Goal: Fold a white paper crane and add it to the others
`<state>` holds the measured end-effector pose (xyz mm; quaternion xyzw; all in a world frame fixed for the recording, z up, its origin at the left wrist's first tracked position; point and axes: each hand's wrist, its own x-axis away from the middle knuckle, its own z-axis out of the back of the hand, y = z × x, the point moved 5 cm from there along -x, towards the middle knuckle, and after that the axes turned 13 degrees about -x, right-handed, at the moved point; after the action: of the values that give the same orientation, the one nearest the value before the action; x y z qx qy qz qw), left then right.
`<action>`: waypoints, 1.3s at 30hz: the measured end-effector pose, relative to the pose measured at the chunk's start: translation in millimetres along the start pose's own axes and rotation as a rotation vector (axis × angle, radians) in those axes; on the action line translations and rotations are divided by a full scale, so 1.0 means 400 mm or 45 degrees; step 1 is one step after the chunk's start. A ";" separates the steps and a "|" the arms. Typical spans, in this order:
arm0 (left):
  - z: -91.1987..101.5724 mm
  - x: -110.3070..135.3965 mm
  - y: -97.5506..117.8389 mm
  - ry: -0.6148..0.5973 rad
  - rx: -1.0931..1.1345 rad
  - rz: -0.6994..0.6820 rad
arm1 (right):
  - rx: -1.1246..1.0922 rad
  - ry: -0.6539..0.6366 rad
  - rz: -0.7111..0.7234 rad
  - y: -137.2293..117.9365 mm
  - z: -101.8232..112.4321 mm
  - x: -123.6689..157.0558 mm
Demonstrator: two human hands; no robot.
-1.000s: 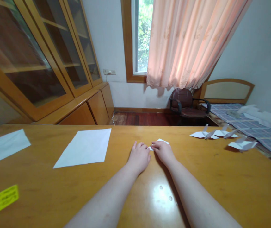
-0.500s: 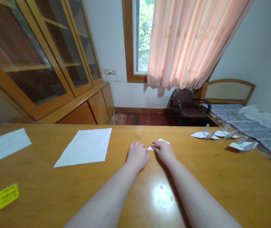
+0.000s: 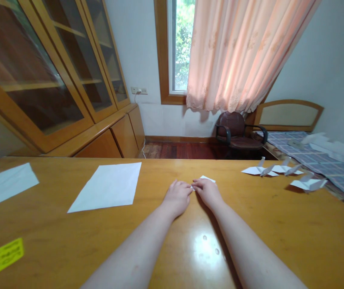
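A small piece of folded white paper (image 3: 209,178) lies on the wooden table, mostly covered by my hands. My right hand (image 3: 208,192) rests over it, its fingers curled and pressing the paper down. From the other side, my left hand (image 3: 178,197) has its fingertips at the paper's left end, touching or nearly touching my right fingers. The fingers of both hands are closed together at this spot. Only the far edge and a tiny bit between the fingertips show; how the paper is folded is hidden.
On the wooden table (image 3: 141,241) a white sheet (image 3: 108,186) lies to the left, another sheet (image 3: 6,186) farther left. A yellow label (image 3: 0,259) is at the near left. Several folded paper birds (image 3: 308,184) stand at the right. A chair (image 3: 235,130) stands beyond.
My left hand has moved slightly right, its fingertips now meeting my right hand and covering the paper's left corner. My right hand has hardly moved.
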<state>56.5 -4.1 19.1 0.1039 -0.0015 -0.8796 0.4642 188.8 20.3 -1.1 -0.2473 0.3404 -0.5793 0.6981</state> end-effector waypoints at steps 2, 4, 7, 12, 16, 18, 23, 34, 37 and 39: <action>-0.006 0.000 0.005 -0.053 0.022 -0.032 | -0.009 0.008 0.014 0.001 -0.001 0.000; -0.010 0.001 0.008 -0.103 0.036 -0.042 | -0.010 0.005 0.035 0.001 -0.004 0.000; -0.012 0.002 0.007 -0.147 0.032 -0.036 | 0.046 0.007 0.046 0.001 -0.007 -0.001; -0.012 0.003 0.005 -0.150 0.015 -0.013 | 0.279 0.137 -0.176 0.028 0.013 0.002; -0.011 0.003 0.002 -0.138 0.031 0.003 | 0.377 0.250 -0.344 0.053 0.034 0.012; -0.009 0.003 0.004 -0.134 0.048 -0.013 | 0.391 0.279 -0.372 0.060 0.040 0.015; 0.010 0.006 0.019 -0.079 0.085 -0.109 | 0.361 0.143 -0.343 0.060 0.032 0.007; 0.008 0.010 0.036 -0.156 0.184 -0.258 | 0.347 -0.234 -0.089 0.010 -0.022 0.009; -0.004 0.011 0.030 -0.172 0.167 -0.254 | 0.497 -0.052 -0.358 0.039 0.001 0.011; -0.009 0.012 0.026 -0.181 0.161 -0.246 | 0.551 0.037 -0.525 0.056 0.016 0.016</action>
<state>63.3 -13.5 15.6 0.0702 -0.0798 -0.9234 0.3687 208.6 18.4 -14.6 -0.1484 0.1616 -0.7715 0.5973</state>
